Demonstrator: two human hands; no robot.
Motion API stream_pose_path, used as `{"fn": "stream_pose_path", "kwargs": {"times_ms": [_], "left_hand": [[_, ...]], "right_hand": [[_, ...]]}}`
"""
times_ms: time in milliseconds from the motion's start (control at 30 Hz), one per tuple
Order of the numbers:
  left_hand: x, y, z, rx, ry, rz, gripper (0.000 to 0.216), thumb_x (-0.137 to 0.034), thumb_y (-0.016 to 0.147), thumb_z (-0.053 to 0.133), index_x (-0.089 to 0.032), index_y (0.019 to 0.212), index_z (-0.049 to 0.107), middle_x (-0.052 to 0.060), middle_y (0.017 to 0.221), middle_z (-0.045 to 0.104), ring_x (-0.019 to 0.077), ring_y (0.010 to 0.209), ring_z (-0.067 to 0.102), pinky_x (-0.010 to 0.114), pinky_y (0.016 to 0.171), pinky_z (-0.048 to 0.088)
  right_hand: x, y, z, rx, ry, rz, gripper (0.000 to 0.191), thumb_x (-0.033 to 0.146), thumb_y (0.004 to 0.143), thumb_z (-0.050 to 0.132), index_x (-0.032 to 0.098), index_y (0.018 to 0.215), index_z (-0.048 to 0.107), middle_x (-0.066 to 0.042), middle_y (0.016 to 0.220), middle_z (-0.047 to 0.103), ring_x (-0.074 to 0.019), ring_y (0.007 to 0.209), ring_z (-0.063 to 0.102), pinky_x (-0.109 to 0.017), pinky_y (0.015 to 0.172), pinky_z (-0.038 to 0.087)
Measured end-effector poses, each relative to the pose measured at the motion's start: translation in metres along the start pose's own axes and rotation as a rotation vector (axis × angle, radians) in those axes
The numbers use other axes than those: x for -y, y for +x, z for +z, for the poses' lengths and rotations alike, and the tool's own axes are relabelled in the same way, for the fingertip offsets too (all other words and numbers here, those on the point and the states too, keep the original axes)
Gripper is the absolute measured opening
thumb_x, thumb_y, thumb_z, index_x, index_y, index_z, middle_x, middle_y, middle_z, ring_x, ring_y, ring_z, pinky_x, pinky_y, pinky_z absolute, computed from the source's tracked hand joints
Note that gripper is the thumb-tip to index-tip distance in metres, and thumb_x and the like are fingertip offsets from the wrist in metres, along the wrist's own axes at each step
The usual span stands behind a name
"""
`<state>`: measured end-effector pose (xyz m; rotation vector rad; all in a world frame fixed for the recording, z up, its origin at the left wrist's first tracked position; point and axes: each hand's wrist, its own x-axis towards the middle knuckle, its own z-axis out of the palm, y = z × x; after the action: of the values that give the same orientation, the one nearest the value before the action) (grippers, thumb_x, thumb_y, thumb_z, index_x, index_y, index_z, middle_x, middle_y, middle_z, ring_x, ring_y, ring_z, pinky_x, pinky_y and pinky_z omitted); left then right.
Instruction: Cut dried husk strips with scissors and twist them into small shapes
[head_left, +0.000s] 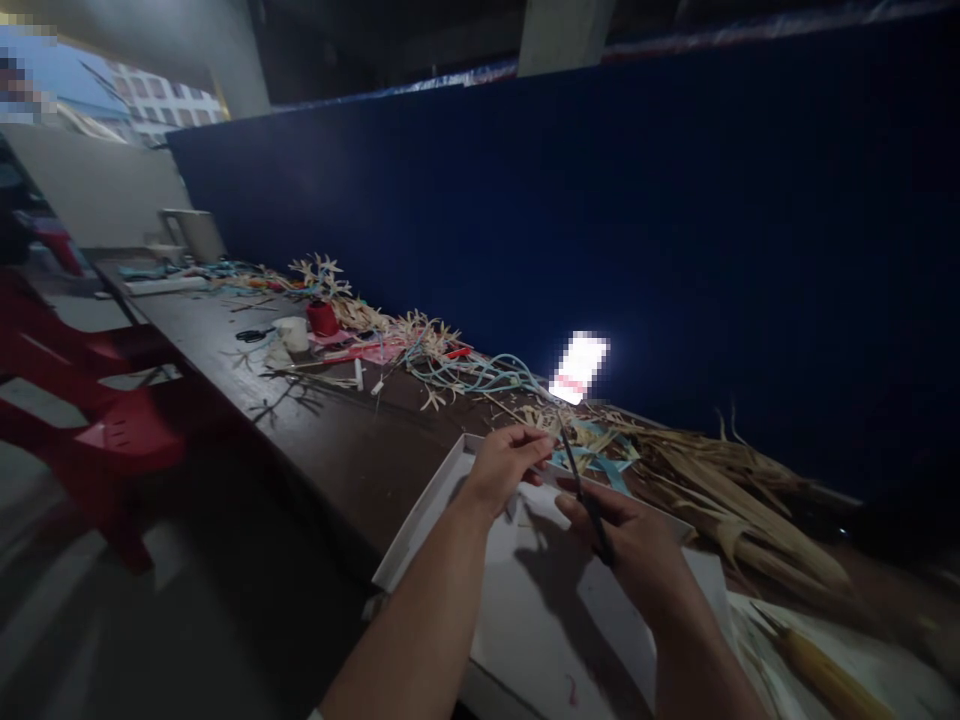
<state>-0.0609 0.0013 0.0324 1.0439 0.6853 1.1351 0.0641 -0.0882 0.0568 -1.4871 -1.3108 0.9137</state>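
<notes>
Over a shallow white box lid (pixel 427 520), my left hand (pixel 506 465) is closed, its thumb and fingertips pinched together. Whatever lies in that pinch is too small to make out. My right hand (pixel 637 545) grips a pair of dark scissors (pixel 581 480), their narrow blades pointing up and away, close to the left fingertips. Both hands cast shadows on the lid's white floor. Just beyond the hands lie pale dried husk scraps and a light-blue strip (pixel 615 470).
Long dried husks (pixel 750 490) spread along the right. A yellow-handled pointed tool (pixel 825 670) lies at lower right. A glowing phone (pixel 577 368) leans on the dark-blue partition (pixel 675 220). Husk flowers (pixel 431 335), a red thread spool (pixel 322 318) and a white cup (pixel 291 333) stand farther left; red chairs (pixel 112 430) flank the table.
</notes>
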Motion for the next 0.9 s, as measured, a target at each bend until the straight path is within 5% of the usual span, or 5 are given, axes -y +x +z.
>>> {"fn": "stream_pose_path", "kwargs": {"times_ms": [600, 900], "left_hand": [[0.001, -0.002, 0.000, 0.030, 0.004, -0.038, 0.032, -0.037, 0.062, 0.071, -0.011, 0.079, 0.065, 0.003, 0.068, 0.060, 0.0072, 0.055, 0.051, 0.016, 0.043, 0.040], [0.002, -0.001, -0.001, 0.026, 0.050, 0.003, 0.033, -0.040, 0.067, 0.066, -0.012, 0.085, 0.069, 0.002, 0.069, 0.057, 0.0054, 0.055, 0.047, 0.015, 0.045, 0.039]], "right_hand": [[-0.003, 0.004, -0.005, 0.014, -0.041, -0.003, 0.041, 0.043, 0.065, 0.069, 0.020, 0.099, 0.072, -0.005, 0.080, 0.068, -0.0232, 0.079, 0.059, -0.027, 0.063, 0.046], [-0.014, 0.007, -0.008, -0.264, 0.118, 0.076, 0.047, 0.044, 0.063, 0.073, 0.019, 0.102, 0.069, 0.001, 0.060, 0.059, -0.0128, 0.056, 0.052, -0.022, 0.050, 0.040]]}}
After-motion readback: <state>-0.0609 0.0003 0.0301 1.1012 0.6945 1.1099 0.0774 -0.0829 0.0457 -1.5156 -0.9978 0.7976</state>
